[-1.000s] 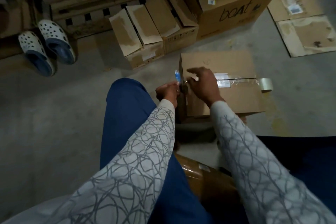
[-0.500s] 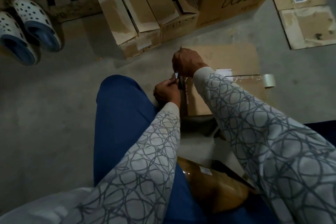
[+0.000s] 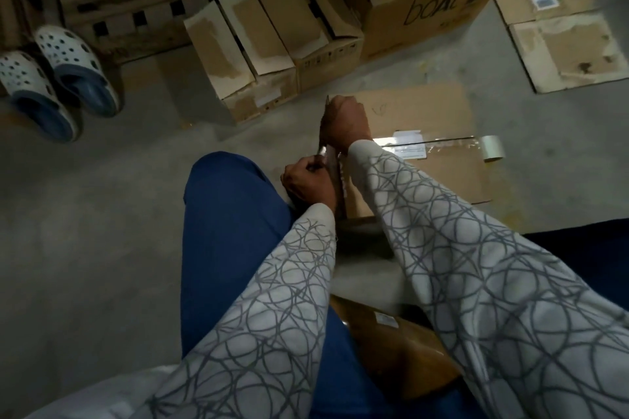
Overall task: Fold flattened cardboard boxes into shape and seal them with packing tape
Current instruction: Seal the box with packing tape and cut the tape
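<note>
Cardboard box [image 3: 425, 112] on the floor [image 3: 102, 214], clear tape [image 3: 442, 140] along its top seam, tape roll [image 3: 492, 148] at its right edge, left hand [image 3: 306, 180] with fingers pinching the clear tape at the left edge, right hand [image 3: 345, 122] with fingers clenched round a thin tool [image 3: 327, 102]

Brown cardboard box [image 3: 425, 119], blue trousers [image 3: 231, 214], grey swirl-patterned sleeves [image 3: 476, 265], white-blue clogs [image 3: 78, 68]
</note>
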Available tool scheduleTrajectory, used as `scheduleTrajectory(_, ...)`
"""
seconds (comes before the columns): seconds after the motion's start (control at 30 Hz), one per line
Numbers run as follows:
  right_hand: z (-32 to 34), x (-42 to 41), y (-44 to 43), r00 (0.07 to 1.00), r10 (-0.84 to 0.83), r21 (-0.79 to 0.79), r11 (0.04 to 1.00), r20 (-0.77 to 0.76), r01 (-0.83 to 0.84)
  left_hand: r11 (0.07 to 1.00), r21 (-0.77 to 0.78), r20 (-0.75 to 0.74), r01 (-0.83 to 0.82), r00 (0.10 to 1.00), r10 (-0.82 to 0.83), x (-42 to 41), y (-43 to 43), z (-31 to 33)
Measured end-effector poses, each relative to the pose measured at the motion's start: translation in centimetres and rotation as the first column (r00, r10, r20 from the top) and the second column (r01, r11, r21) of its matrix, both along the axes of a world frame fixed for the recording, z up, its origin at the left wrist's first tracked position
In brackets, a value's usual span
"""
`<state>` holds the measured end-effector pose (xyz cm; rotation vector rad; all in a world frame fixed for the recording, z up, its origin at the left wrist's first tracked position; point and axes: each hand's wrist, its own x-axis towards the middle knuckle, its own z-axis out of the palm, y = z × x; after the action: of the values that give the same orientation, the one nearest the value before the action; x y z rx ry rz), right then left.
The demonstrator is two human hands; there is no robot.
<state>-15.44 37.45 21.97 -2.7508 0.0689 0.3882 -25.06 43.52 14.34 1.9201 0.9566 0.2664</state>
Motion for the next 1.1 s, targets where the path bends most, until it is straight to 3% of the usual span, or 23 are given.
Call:
scheduleTrajectory(0.13,0.2,-0.7,-2.1,0.976,-0.214,0.198,0.959,0.036,0.203,1.0,-0.03,0.007,0.006,1.0,-0.006,0.4,0.3,0.5)
scheduleTrajectory(0.2,0.1,-1.0,-3.1,0.912,-0.411,0.38,0.847,0.021,0.373,0.998,-0.056,-0.036,0.008,0.999,-0.01,0.0,0.3,0.4)
scheduleTrajectory(0.3,0.7,-0.5,-4.7,0.712,-0.691,0.702,0.445,-0.127,0.557,0.982,-0.172,-0.145,-0.074,0.988,0.049,0.2,0.5,1.0)
scheduleTrajectory(0.37,1.8,-1.0,-6.2,0.65,-0.688,0.829,0.124,-0.324,0.545,0.956,-0.277,-0.181,-0.099,0.982,0.049,1.0,0.8,1.5)
scheduleTrajectory(0.43,3.1,-2.7,-7.8,0.654,-0.615,0.848,-0.046,-0.44,0.528,0.89,-0.441,-0.132,-0.121,0.989,0.069,1.7,0.8,2.2)
scheduleTrajectory(0.57,3.8,-9.0,-12.5,0.69,-0.508,0.802,-0.003,-0.516,0.597,0.745,-0.649,-0.106,-0.154,0.988,0.112,1.6,0.7,1.9)
scheduleTrajectory(0.63,3.4,-12.1,-15.2,0.631,-0.522,0.755,-0.037,-0.574,0.655,0.688,-0.712,-0.111,-0.142,0.99,0.09,1.7,0.5,1.4)
scheduleTrajectory(0.7,3.2,-14.0,-17.4,0.54,-0.574,0.724,-0.141,-0.616,0.675,0.661,-0.739,-0.126,-0.128,0.991,0.05,1.9,0.3,0.9)
scheduleTrajectory(0.77,2.7,-14.8,-18.8,0.447,-0.62,0.715,-0.284,-0.645,0.638,0.72,-0.682,-0.19,-0.127,0.982,-0.006,1.9,0.1,0.9)
scheduleTrajectory(0.87,2.5,-15.5,-20.0,0.38,-0.647,0.724,-0.415,-0.661,0.552,0.871,-0.455,-0.279,-0.184,0.959,0.057,1.6,-0.6,2.3)
scheduleTrajectory(0.97,2.2,-16.5,-21.5,0.279,-0.681,0.717,-0.526,-0.677,0.457,0.987,-0.118,-0.164,-0.105,0.983,0.085,1.4,-2.4,5.2)
scheduleTrajectory(1.03,2.1,-17.1,-22.7,0.198,-0.679,0.692,-0.607,-0.707,0.392,0.993,-0.001,0.067,0.117,0.991,-0.117,1.3,-4.5,7.0)
scheduleTrajectory(1.1,1.7,-17.4,-23.9,0.145,-0.655,0.66,-0.674,-0.741,0.331,0.9,0.167,0.186,0.402,0.884,-0.43,0.9,-7.3,7.7)
